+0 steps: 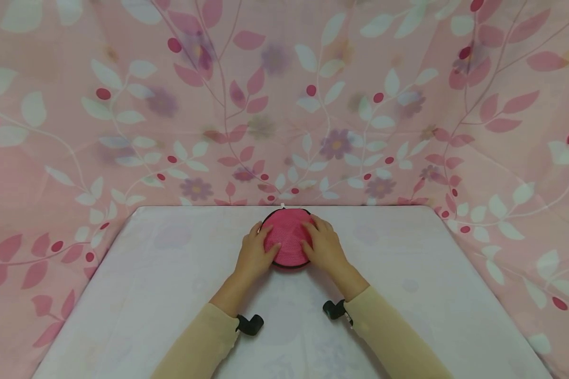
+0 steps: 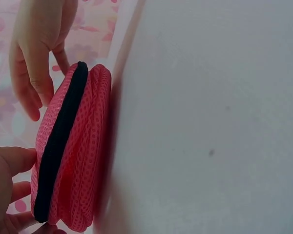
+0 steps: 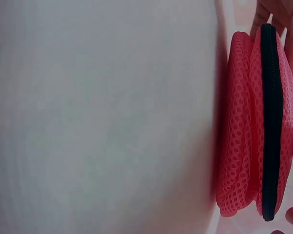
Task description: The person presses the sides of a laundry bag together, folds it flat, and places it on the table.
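Note:
A round pink mesh pouch (image 1: 289,239) with a black zipper (image 2: 61,141) lies near the far edge of the table. Its side, seen from both wrists, shows soft folded mesh layers (image 3: 238,122) beneath the zipper. My left hand (image 1: 256,252) rests at its left side, thumb and index finger on the top face, other fingers by the rim. At the opposite side my right hand (image 1: 327,250) lies with spread, relaxed fingers touching the upper face and edge. Parts of some fingertips are hidden behind the pouch in the wrist views.
A white-covered table (image 1: 170,295) stretches under both arms. Pink floral fabric (image 1: 284,105) hangs behind it and along its sides. Black wrist-worn devices (image 1: 251,325) stick out inward from both cuffs. A small white tab (image 1: 282,206) shows at the pouch's far rim.

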{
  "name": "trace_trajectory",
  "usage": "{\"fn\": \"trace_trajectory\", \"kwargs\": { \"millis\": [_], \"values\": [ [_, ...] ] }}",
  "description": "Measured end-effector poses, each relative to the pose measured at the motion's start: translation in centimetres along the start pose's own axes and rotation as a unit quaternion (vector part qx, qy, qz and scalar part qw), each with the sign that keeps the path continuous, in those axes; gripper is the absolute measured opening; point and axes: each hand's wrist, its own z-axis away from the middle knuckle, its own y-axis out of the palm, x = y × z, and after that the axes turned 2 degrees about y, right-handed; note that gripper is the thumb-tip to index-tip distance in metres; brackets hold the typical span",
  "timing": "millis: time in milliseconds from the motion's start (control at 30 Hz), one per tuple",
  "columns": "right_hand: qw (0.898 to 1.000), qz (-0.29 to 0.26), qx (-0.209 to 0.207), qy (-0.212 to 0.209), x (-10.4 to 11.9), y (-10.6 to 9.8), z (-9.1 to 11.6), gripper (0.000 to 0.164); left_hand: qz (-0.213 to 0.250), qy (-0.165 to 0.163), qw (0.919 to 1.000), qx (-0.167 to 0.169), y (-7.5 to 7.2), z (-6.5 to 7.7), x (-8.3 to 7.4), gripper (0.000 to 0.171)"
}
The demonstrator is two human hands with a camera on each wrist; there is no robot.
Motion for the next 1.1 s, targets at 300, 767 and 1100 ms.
{"fn": "trace_trajectory", "kwargs": {
  "millis": [300, 767, 1100],
  "values": [
    [0.997, 0.056, 0.038, -0.031, 0.05, -0.06, -0.39, 0.053, -0.088, 0.066, 0.9938, 0.021, -0.32, -0.57, -0.13, 0.06],
    [0.98, 0.138, 0.123, -0.072, -0.32, 0.05, -0.47, 0.063, -0.213, 0.128, 0.9657, 0.075, 0.0, -0.72, 0.01, 0.064],
    [0.976, 0.132, 0.159, -0.07, -0.53, -0.09, -0.47, 0.065, -0.236, 0.113, 0.9582, 0.117, 0.3, -0.79, 0.27, 0.066]
  ]
}}
